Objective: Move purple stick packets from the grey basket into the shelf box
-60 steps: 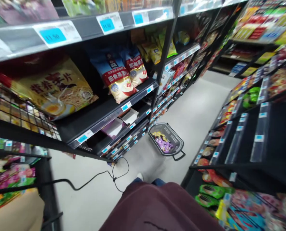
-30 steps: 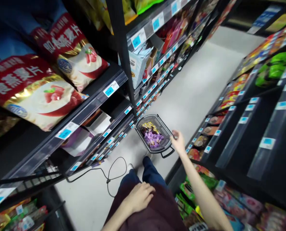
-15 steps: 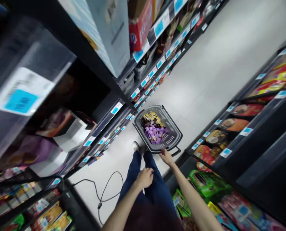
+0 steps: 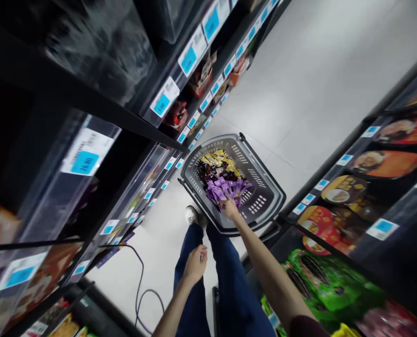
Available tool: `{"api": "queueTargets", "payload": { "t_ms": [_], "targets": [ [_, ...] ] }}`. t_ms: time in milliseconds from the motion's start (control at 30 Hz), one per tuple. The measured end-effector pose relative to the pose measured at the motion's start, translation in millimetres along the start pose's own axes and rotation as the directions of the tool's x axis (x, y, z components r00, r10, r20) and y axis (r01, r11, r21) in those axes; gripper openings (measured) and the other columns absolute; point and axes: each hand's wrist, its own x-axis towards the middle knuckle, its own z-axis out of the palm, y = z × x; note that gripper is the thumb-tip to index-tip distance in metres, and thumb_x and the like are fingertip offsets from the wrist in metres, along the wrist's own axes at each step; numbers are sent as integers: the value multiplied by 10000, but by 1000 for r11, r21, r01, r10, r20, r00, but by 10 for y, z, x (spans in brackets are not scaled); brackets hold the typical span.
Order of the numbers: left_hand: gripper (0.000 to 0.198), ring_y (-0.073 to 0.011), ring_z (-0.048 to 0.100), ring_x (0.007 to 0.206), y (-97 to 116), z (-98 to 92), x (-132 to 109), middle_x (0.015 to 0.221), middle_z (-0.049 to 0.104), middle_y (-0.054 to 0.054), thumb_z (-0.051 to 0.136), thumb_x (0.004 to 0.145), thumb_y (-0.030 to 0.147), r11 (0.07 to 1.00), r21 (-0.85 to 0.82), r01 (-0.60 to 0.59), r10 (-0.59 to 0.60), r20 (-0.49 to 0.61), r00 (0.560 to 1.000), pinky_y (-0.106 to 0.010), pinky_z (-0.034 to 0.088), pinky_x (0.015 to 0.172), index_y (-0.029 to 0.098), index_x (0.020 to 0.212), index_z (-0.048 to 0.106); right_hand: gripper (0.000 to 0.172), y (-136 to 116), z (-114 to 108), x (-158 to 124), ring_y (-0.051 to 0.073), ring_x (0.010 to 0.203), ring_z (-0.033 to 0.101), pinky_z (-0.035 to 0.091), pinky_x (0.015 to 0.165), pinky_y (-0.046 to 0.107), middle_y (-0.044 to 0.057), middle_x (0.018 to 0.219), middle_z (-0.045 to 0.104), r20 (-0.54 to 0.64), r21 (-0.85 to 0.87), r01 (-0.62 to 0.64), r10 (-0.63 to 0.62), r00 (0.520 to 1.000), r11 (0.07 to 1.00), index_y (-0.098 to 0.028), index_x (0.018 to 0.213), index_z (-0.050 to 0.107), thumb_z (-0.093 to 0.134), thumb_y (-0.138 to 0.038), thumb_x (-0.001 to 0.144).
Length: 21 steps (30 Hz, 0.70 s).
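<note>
Purple packets (image 4: 221, 189) lie in the basket (image 4: 264, 191), partly under the right grip (image 4: 230, 208).

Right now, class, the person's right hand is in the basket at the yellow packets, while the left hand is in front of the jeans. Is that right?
Not quite: the head view shows the right hand at the purple packets, not the yellow packets. It is in the basket, and the left hand is in front of the jeans.

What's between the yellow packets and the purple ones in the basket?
Dark-wrapped packets lie between the yellow packets and the purple packets in the basket, as the head view shows.
</note>
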Motion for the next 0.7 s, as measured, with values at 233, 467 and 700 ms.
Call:
{"api": "queueTargets", "payload": {
  "t_ms": [233, 467, 700],
  "targets": [
    [244, -166, 630, 1030, 46, 358, 417, 1074, 677, -63, 429, 917, 154, 996, -8, -88, 87, -57, 995, -269, 483, 940, 192, 1080, 607, 342, 345, 330, 242, 360, 1257, 427, 358, 1040, 442, 145, 1317, 550, -28, 64, -25, 26, 999, 998, -187, 907, 762, 609, -11, 657],
    [275, -146, 607, 1029, 408, 186, 699, 1084, 658, -50, 381, 937, 141, 937, 181, -300, 309, -22, 951, -246, 473, 944, 193, 1095, 601, 301, 323, 129, -270, 249, 1027, 562, 433, 970, 383, 141, 1165, 574, -335, 415, 14, 138, 932, 910, -151, 1021, 714, 497, -225, 827],
    [344, -245, 518, 1178, 600, -211, 1030, 1208, 618, -123, 386, 927, 146, 730, 507, -457, 481, 94, 872, -390, 395, 1055, 138, 1216, 572, 658, 249, 46, -695, 187, 817, 645, 528, 781, 326, 82, 980, 680, -413, 846, 175, 411, 813, 504, -142, 1338, 444, 570, -468, 781]
  ]
}}
